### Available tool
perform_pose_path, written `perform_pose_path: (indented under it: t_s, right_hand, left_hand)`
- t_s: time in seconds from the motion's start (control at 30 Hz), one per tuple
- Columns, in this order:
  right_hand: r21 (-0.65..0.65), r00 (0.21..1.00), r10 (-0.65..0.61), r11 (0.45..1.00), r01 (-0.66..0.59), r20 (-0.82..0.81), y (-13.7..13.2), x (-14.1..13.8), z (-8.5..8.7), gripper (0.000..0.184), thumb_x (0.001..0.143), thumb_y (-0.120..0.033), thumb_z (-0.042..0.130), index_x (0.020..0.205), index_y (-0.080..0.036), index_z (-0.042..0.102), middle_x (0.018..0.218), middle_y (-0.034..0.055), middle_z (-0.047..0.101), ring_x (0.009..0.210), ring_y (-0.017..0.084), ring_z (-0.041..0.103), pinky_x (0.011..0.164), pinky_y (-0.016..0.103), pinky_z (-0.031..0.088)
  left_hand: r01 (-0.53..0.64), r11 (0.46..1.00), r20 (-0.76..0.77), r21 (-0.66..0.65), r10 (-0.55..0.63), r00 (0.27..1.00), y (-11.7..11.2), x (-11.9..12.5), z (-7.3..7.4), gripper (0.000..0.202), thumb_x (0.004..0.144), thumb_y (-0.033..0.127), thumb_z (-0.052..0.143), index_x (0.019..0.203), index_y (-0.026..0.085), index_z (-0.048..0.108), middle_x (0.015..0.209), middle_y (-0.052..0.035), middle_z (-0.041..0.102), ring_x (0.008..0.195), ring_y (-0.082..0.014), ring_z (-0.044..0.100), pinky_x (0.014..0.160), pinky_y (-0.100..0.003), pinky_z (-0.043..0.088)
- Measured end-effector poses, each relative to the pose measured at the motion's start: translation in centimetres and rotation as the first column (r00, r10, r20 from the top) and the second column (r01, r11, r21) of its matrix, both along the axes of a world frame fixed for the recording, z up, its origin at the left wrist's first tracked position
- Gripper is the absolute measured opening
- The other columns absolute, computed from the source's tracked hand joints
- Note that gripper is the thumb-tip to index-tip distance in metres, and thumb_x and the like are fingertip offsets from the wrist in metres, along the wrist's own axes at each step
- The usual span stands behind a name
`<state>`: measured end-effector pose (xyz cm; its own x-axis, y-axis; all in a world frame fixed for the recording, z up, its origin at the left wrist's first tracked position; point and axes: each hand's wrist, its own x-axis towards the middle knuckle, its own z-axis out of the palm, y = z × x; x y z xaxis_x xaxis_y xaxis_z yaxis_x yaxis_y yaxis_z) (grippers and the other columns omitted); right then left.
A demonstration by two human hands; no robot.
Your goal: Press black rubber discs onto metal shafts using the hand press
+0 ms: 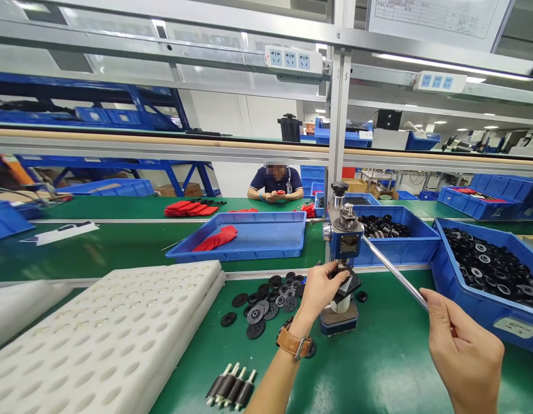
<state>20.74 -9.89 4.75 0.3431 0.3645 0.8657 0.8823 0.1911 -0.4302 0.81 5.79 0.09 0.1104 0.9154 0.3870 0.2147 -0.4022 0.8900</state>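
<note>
A small blue hand press [346, 241] stands on the green bench, and its long metal lever [398, 273] slopes down to the right. My right hand [462, 345] is closed round the lever's end. At the press's black plate, just below the ram, my left hand [320, 293] has its thumb and fingers pinched together; what lies between them is hidden. A brown watch strap [294, 343] circles the left wrist. Beside that hand lies a loose pile of black discs [266, 305]. Several black rollers with white shafts [232, 386] lie together near the front edge.
White foam trays with round holes [98, 328] fill the left side. Behind is a shallow blue tray [266, 236] with red pieces [217, 238]. Blue bins of black parts [395, 241] [447, 276] stand at the right. A person [275, 183] sits across the bench; a metal post [337, 115] rises behind the press.
</note>
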Motion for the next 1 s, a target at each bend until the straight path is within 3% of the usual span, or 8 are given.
perform_pose_path:
  t_s: [0.2, 0.27, 0.37, 0.53, 0.7, 0.8, 0.9, 1.0]
  right_hand:
    - [0.106, 0.999, 0.015, 0.994, -0.011, -0.039, 1.0, -0.3, -3.0, 0.032, 0.102, -0.035, 0.061, 0.091, -0.014, 0.083, 0.082, 0.0068, 0.079, 0.063, 0.015, 0.071, 0.063, 0.022, 0.051]
    - [0.043, 0.999, 0.039, 0.998, -0.037, -0.038, 0.9, 0.0, -2.9, 0.038, 0.103, -0.042, 0.059, 0.093, -0.015, 0.083, 0.084, 0.0071, 0.08, 0.064, 0.016, 0.072, 0.061, 0.022, 0.051]
    - [-0.152, 0.998, 0.055, 0.987, -0.052, 0.012, 0.2, 0.9, -1.3, 0.05, 0.104, -0.055, 0.05, 0.098, -0.019, 0.084, 0.076, 0.0048, 0.078, 0.053, 0.015, 0.066, 0.049, 0.024, 0.046]
    - [-0.408, 0.98, 0.009, 0.91, 0.074, 0.199, -0.5, 2.4, 1.7, 0.053, 0.105, -0.06, 0.038, 0.1, -0.03, 0.081, 0.052, -0.0008, 0.062, 0.042, 0.018, 0.054, 0.044, 0.027, 0.035]
    - [-0.658, 0.929, 0.114, 0.736, 0.16, 0.353, 0.6, 2.5, 1.2, 0.047, 0.105, -0.044, 0.035, 0.071, -0.026, 0.061, 0.048, -0.0005, 0.054, 0.039, 0.019, 0.05, 0.044, 0.029, 0.02]
    - [-0.73, 0.921, 0.133, 0.655, 0.196, 0.367, 1.2, 1.9, 1.3, 0.044, 0.106, -0.038, 0.034, 0.068, -0.025, 0.05, 0.052, 0.0004, 0.057, 0.045, 0.021, 0.054, 0.047, 0.029, 0.02]
    - [-0.758, 0.927, 0.145, 0.625, 0.187, 0.347, 1.5, 1.4, 1.9, 0.043, 0.106, -0.037, 0.035, 0.067, -0.025, 0.047, 0.056, 0.0005, 0.059, 0.049, 0.021, 0.055, 0.049, 0.028, 0.021]
    - [-0.735, 0.936, 0.142, 0.661, 0.153, 0.323, 1.4, 1.4, 1.5, 0.043, 0.106, -0.04, 0.038, 0.067, -0.025, 0.047, 0.054, -0.0008, 0.058, 0.047, 0.019, 0.053, 0.048, 0.027, 0.02]
  left_hand:
    - [-0.01, 1.0, 0.009, 0.009, 0.01, 1.0, 0.1, 0.1, -0.3, 0.024, 0.081, 0.035, 0.07, 0.09, 0.017, 0.083, 0.077, -0.0043, 0.078, 0.074, -0.0233, 0.071, 0.063, -0.026, 0.051]
    - [-0.011, 1.0, 0.008, 0.007, 0.011, 1.0, 0.1, 0.1, -0.4, 0.024, 0.08, 0.035, 0.07, 0.09, 0.016, 0.083, 0.076, -0.0044, 0.078, 0.074, -0.0235, 0.071, 0.063, -0.027, 0.051]
    - [-0.012, 1.0, 0.009, 0.008, 0.011, 1.0, 0.2, 0.2, -0.4, 0.025, 0.08, 0.036, 0.07, 0.089, 0.016, 0.083, 0.077, -0.0045, 0.078, 0.075, -0.0234, 0.07, 0.063, -0.027, 0.051]
    - [-0.02, 1.0, 0.007, 0.021, 0.02, 1.0, 0.3, 0.3, -0.1, 0.024, 0.079, 0.037, 0.07, 0.085, 0.017, 0.082, 0.074, -0.0042, 0.077, 0.073, -0.0227, 0.069, 0.063, -0.027, 0.05]
    - [-0.034, 0.999, -0.008, 0.031, 0.034, 0.999, 0.2, 0.3, 0.2, 0.02, 0.078, 0.036, 0.072, 0.077, 0.018, 0.08, 0.068, -0.003, 0.074, 0.07, -0.0216, 0.066, 0.062, -0.027, 0.048]
    - [-0.033, 0.999, -0.014, 0.026, 0.033, 0.999, 0.1, 0.3, 0.2, 0.022, 0.079, 0.038, 0.072, 0.075, 0.017, 0.079, 0.068, -0.0032, 0.074, 0.067, -0.0205, 0.064, 0.06, -0.026, 0.046]
    - [-0.026, 1.0, -0.022, 0.012, 0.026, 0.999, 0.1, 0.2, 0.1, 0.025, 0.081, 0.04, 0.071, 0.076, 0.017, 0.079, 0.07, -0.0038, 0.075, 0.064, -0.0194, 0.063, 0.058, -0.026, 0.044]
    - [-0.022, 1.0, -0.029, 0.0, 0.022, 0.999, 0.1, 0.2, 0.0, 0.024, 0.081, 0.039, 0.07, 0.08, 0.017, 0.079, 0.073, -0.0042, 0.076, 0.065, -0.0192, 0.064, 0.059, -0.026, 0.045]
